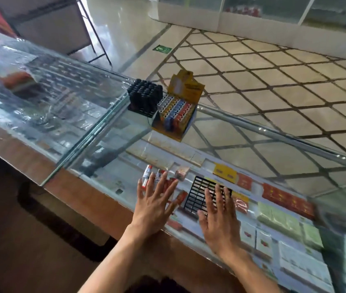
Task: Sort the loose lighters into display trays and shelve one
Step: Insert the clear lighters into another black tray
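Head view: left hand (154, 205), flat and spread, covers lighters (147, 176) lying lengthwise away from the person. On the tray (195, 193) rests the right hand (218, 217), also flat.

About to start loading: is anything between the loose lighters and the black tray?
No object lies between them. The lighters sit just left of the tray on the glass. Only the right hand spreads its fingers over the tray's right cells, covering them.

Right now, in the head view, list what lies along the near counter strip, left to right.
Left hand → black grid tray → red packs under the glass. Loose lighters and the right hand overlap these, so omitted.
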A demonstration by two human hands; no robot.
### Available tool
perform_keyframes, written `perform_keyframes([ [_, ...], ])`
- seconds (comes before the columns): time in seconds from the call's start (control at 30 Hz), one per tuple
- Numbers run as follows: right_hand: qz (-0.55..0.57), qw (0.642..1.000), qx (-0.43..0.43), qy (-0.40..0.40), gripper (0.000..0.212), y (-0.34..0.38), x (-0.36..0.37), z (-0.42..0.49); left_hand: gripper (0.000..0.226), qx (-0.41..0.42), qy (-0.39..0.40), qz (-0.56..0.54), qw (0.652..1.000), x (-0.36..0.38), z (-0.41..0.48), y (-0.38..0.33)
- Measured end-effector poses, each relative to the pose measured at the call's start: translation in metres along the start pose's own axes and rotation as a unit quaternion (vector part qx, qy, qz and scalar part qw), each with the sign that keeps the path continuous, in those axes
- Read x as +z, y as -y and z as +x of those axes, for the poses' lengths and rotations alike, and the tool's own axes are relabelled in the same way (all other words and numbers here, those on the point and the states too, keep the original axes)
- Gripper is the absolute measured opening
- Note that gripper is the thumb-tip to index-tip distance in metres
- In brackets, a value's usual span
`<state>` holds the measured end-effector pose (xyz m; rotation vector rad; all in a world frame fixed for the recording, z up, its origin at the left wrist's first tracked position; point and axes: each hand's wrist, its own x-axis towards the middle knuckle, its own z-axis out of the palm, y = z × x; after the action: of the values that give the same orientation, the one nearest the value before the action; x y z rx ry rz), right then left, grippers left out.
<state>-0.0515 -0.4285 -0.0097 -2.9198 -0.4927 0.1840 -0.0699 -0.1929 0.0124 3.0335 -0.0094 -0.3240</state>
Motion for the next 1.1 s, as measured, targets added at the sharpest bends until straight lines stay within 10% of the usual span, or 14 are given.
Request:
perform_keyframes([
  [1.1, -0.004, 0.991, 0.079, -0.109, 0.069, 0.078, 0.022, 0.005, 0.065, 0.190, -0.096, 0.024, 0.977, 0.019, 0.038, 0.105],
])
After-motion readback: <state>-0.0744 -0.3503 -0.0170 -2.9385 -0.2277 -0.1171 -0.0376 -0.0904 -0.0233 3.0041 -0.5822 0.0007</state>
